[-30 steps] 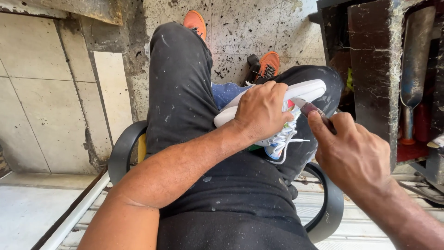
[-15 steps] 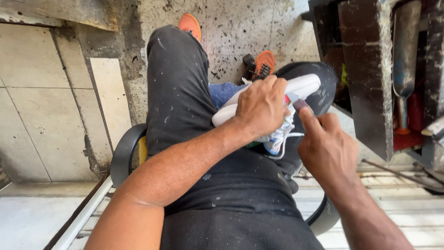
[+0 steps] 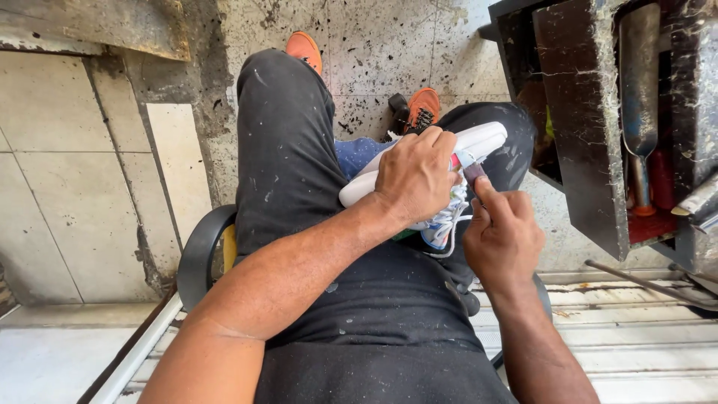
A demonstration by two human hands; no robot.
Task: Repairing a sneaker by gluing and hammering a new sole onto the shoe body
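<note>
White sneaker (image 3: 479, 142) sole-up on lap, laces dangling, left hand (image 3: 415, 176) gripping.

A white sneaker (image 3: 479, 142) lies across the person's lap, resting on the dark, paint-flecked trousers between the thighs. It is turned on its side, with the thick white sole edge facing up and pointing towards the right knee. A streak of red shows along the sole near the middle. White laces (image 3: 446, 224) hang loose below it in a small tangle, and a patch of blue and green shows on the upper underneath. Much of its middle is covered, so the heel end is hidden. A small dark, flat-tipped tool (image 3: 474, 173) sits against the sole's edge, tilted upward.
</note>
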